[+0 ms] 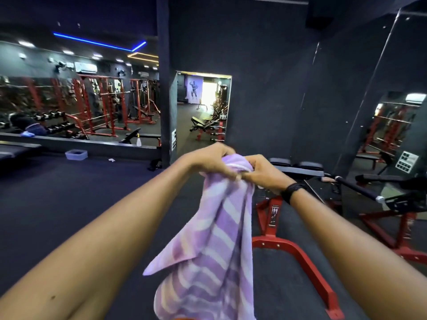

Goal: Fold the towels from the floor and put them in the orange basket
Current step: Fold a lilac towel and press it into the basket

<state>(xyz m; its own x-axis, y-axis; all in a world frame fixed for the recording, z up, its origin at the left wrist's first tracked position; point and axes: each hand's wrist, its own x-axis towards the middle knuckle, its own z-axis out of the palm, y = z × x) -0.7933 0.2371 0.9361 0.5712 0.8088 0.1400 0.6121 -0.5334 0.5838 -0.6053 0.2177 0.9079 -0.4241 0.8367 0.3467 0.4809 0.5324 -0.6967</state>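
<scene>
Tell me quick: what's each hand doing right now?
Left hand: closed, gripping the top edge of the purple-and-white striped cloth towel.
Right hand: closed, pinching the same towel's top edge beside the left.

Soft striped cloth towel; glossy red metal frame (probably painted); matt dark floor.

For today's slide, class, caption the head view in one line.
Both hands, left hand and right hand, grip a purple striped towel hanging bunched above a dark gym floor.

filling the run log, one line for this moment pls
left hand: grips towel top | right hand: grips towel top | purple striped towel: hangs unfolded
</scene>
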